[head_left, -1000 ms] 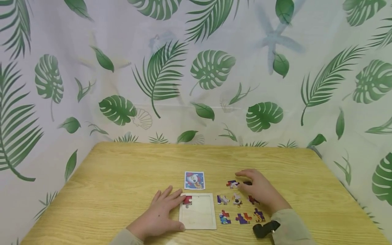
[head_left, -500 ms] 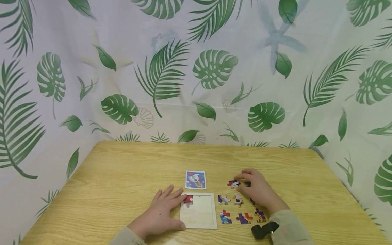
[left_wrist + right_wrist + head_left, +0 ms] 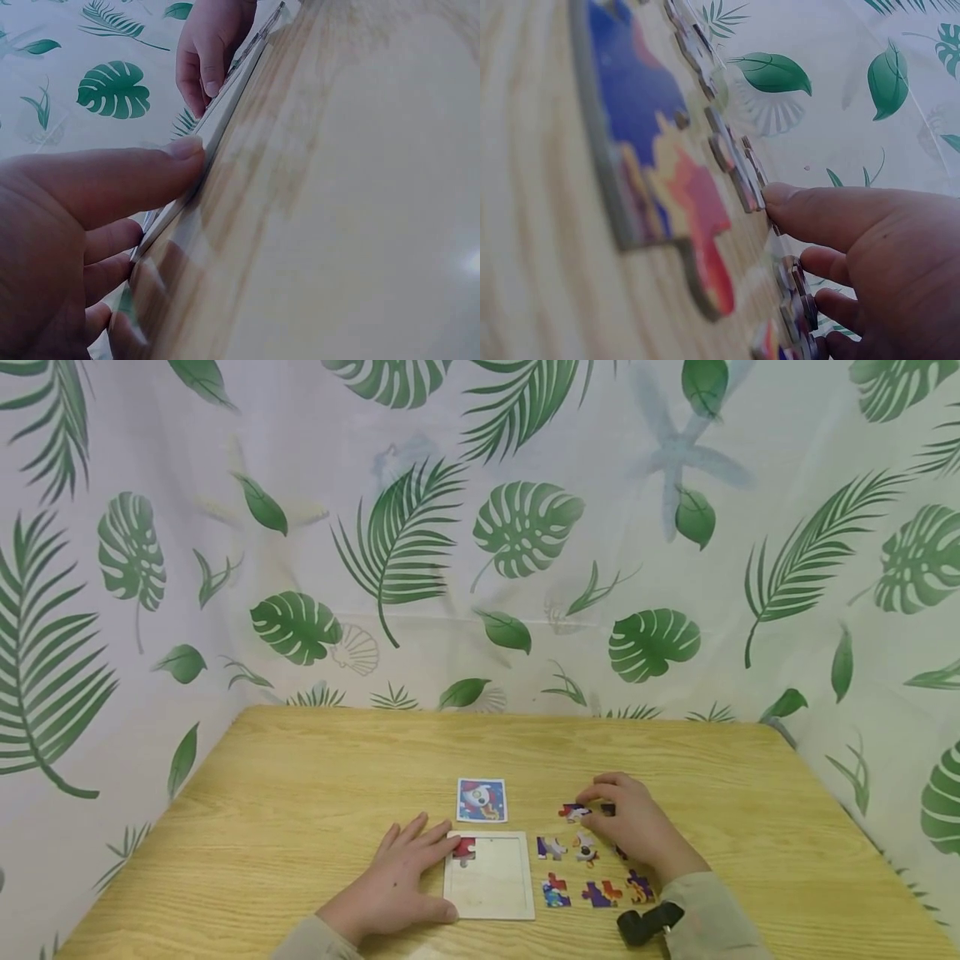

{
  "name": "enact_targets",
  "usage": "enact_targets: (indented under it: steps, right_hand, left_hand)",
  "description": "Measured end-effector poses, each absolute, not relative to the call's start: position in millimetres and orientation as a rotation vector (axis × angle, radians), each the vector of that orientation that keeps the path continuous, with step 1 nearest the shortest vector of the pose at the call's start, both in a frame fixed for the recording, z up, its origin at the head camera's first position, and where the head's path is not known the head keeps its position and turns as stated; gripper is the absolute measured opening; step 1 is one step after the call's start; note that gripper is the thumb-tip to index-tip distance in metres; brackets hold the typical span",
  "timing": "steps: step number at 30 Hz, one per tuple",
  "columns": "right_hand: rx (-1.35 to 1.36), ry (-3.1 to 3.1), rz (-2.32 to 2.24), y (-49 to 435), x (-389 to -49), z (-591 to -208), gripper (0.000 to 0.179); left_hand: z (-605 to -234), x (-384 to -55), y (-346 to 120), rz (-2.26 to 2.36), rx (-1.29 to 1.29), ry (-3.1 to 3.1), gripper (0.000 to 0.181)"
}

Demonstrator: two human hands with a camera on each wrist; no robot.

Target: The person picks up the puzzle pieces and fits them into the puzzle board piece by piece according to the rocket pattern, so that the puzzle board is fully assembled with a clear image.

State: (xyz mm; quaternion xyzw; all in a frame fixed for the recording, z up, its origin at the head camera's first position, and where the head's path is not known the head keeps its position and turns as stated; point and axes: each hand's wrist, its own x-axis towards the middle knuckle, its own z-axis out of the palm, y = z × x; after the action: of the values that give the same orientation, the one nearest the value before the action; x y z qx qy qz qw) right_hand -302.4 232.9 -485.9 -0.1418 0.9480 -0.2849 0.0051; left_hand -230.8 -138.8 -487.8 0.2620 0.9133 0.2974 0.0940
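My left hand [image 3: 393,881] rests beside a square wooden puzzle tray [image 3: 495,916], fingers spread, with index finger and thumb touching its left side. A red puzzle piece [image 3: 465,847] lies in the tray's upper left corner. In the left wrist view the thumb [image 3: 176,161] lies against the tray's edge. To the right, my right hand [image 3: 637,827] pinches a red, white and purple puzzle piece [image 3: 573,812] between thumb and index finger; the piece is still on the table. A dark piece [image 3: 608,809] lies partly hidden under that hand.
Several loose pieces sit in rows right of the tray, among them a dog-face piece [image 3: 585,847] and an orange and purple piece [image 3: 602,893]. A picture card [image 3: 482,800] lies behind the tray. A leaf-patterned curtain [image 3: 420,568] hangs behind the wooden table [image 3: 337,760].
My right index finger and thumb have closed in on the red, white and purple piece at the back. The left hand and the tray have stayed put; the head view has shifted slightly.
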Motion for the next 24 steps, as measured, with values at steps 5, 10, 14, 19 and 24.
enact_targets:
  steps: [5,10,14,19,24]
  right_hand:
    - [-0.449,2.980,-0.867,233.1,-303.3,-487.2,0.023]
    - [-0.445,2.980,-0.871,232.1,-302.8,-485.2,0.023]
    - [-0.439,2.999,-0.851,229.9,-302.0,-481.9,0.018]
    - [-0.453,3.024,-0.815,228.4,-302.4,-482.6,0.015]
    - [-0.473,3.048,-0.789,228.2,-303.2,-484.6,0.017]
  left_hand:
    - [-488.1,-230.5,-138.7,0.881,0.782,2.714,0.094]
    - [-487.5,-230.7,-138.8,0.877,0.783,2.717,0.094]
    - [-486.2,-231.2,-138.8,0.872,0.782,2.718,0.094]
    - [-487.8,-231.3,-138.2,0.869,0.784,2.722,0.094]
    - [-489.5,-231.4,-138.3,0.863,0.772,2.728,0.093]
